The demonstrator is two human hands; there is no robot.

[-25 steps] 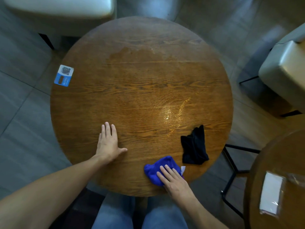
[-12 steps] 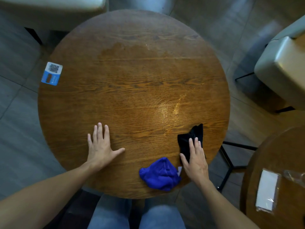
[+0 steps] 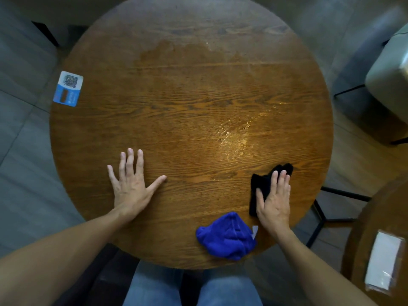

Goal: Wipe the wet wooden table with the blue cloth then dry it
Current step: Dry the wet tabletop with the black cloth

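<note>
A round wooden table [image 3: 189, 102] fills the view, with a shiny wet patch [image 3: 236, 133] right of centre and a darker damp area at the far side. The blue cloth [image 3: 227, 236] lies crumpled near the table's front edge, with no hand on it. My right hand [image 3: 273, 199] rests flat, fingers extended, on top of a black cloth [image 3: 261, 184] at the right of the table; it presses the cloth without gripping it. My left hand [image 3: 131, 186] lies flat on the bare wood at the front left, fingers spread, holding nothing.
A blue and white QR-code sticker [image 3: 68, 88] sits at the table's left edge. A pale cushioned seat [image 3: 388, 85] stands to the right. A second wooden table [image 3: 362, 246] with a clear packet [image 3: 384, 261] is at the lower right. My jeans-clad knees show below the table edge.
My right hand left the blue cloth, moved right and settled flat over the black cloth. The left hand stayed in place on the wood.
</note>
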